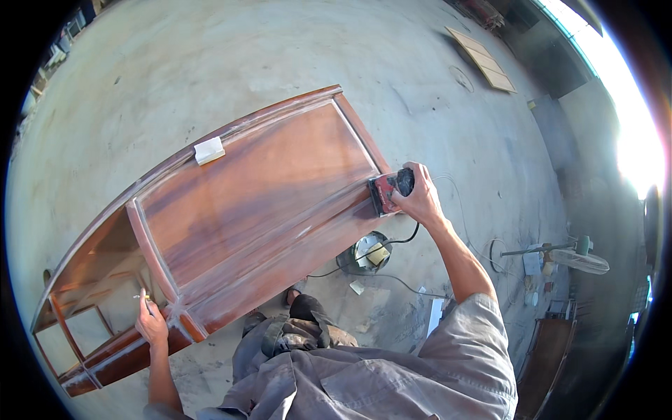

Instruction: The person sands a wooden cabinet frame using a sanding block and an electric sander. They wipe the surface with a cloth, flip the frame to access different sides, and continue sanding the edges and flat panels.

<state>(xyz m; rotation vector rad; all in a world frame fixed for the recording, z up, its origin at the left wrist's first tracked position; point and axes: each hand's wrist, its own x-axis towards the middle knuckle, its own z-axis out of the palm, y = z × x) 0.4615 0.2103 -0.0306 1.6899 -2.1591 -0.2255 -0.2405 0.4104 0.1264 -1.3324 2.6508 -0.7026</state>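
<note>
My right hand (pixel 421 198) is wrapped round the black top of a red power sander (pixel 383 196). The sander rests on the right end of a reddish-brown wooden panel (pixel 259 196), part of a long piece of wooden furniture dusted with white along its mouldings. My left hand (pixel 151 323) is beside the panel's lower left corner, above the furniture's open frame (pixel 91 308). Its fingers are closed around something small that I cannot make out. A folded whitish pad (pixel 209 150) lies on the panel's far edge.
A black cable (pixel 402 240) runs from the sander past a dark bucket (pixel 348 258) holding pale pieces, close to my feet. A fan (pixel 581 257) stands on the right. Farther back, a slatted wooden panel (pixel 483 59) lies on the dusty concrete floor (pixel 245 49).
</note>
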